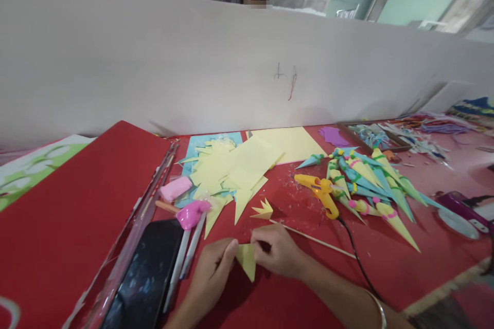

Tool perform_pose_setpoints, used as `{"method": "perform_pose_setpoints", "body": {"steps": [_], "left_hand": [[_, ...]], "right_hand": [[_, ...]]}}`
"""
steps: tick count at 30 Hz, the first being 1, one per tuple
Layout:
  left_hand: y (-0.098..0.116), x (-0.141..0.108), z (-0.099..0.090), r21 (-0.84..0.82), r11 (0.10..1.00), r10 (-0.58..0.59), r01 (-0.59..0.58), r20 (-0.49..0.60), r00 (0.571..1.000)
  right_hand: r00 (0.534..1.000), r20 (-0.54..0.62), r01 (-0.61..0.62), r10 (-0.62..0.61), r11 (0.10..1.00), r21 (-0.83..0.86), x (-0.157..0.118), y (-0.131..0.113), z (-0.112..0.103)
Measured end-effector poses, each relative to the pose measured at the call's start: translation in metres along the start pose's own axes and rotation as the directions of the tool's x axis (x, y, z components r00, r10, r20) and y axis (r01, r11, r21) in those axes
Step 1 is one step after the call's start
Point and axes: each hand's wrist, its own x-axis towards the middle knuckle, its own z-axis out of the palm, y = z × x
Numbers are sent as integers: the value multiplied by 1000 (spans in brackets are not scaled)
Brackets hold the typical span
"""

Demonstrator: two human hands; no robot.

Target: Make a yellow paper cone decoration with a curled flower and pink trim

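"Paper piece (247,261), pale yellow, is between both hands, yes?"

"Yes. The left hand (214,264) pinches its upper left corner, with the thumb laid on top; the right hand (281,251) pinches the upper right corner with curled fingers. So the grip is pressed together on each side, and the narrow tip points down, toward the person's body."

"Why by two corners?"

"I suppose this keeps the top edge straight and tight (whether the paper is folded or single, I cannot tell)."

"What lies just beyond the hands?"

"A small yellow crown-shaped cutting (264,211), its points toward up and left. Beside it begins a thin stick (320,241), which goes slantwise to the black cable (349,234). The yellow glue gun (317,189) lies farther, at the right, perhaps because the right hand can reach it easily."

"And farther still?"

"Decorated paper cones (386,185) make a heap just beside the glue gun, probably put aside to leave working space. The yellow cuttings (212,167) are piled ahead on the red counter (278,303), maybe for both hands to reach. At the left are a pink packet (190,215) and a black phone (148,262)."
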Motion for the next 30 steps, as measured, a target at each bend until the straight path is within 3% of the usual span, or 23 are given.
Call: {"method": "perform_pose_setpoints", "body": {"steps": [4, 11, 16, 22, 26, 30], "left_hand": [[1, 2, -10, 1, 999, -43, 43, -75, 996], [3, 6, -14, 26, 1000, 14, -14, -20, 1000], [6, 5, -15, 34, 999, 21, -21, 1, 1000], [6, 3, -14, -45, 999, 1, -2, -23, 1000], [7, 5, -13, -44, 999, -19, 17, -56, 998], [8, 7, -12, -93, 995, -19, 21, 23, 1000]], "right_hand": [[998, -37, -54, 55, 998, 29, 1, 2, -4], [996, 64, -60, 55, 996, 72, 2, -4, 1], [983, 107, -160, 149, 981, 110, 1, -9, -3], [989, 105, -104, 104, 995, -4, 1, -9, -4], [988, 95, -126, 121, 991, 48, 2, -9, -3], [984, 155, -110, 90, 986, 122, 1, -11, -3]]}}
